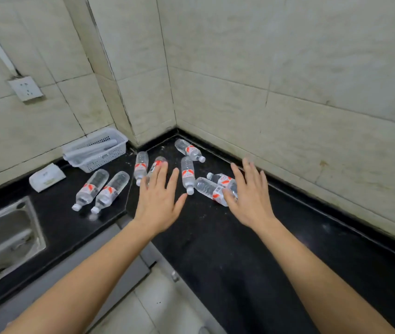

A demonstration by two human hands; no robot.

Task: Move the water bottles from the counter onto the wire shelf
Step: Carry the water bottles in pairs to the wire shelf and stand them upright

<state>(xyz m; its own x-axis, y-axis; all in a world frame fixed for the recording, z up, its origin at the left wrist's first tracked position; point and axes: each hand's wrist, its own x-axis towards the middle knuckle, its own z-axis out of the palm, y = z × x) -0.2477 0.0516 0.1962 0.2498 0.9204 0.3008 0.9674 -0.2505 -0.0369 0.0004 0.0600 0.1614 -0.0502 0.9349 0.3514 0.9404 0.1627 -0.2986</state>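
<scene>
Altogether eight water bottles [187, 175] lie on their sides on the black bench [215, 237]. All are clear, with a red and white label and a white cap. One lies in the back corner close to the wall, three lie near each other in the middle, two lie crossed at the right, and two lie parallel at the left, just beside each other, with their caps toward the person.

The left hand [159, 201] is wide open, with the fingers straight and spread. It is over the middle group and its fingertips cover part of one bottle, but I cannot tell if they touch it. The right hand [251, 198] is also open and spread flat, and it holds nothing. It is over the two crossed bottles, and its thumb lies on or just above the nearer one.

Behind the left pair a white plastic basket [100, 160] with a rolled white thing inside stands against the tiled wall [288, 68]. A white packet [47, 177] lies left of the basket. A steel sink [6, 237] is set in the bench at the far left, and a white socket [26, 89] is on the wall above.
</scene>
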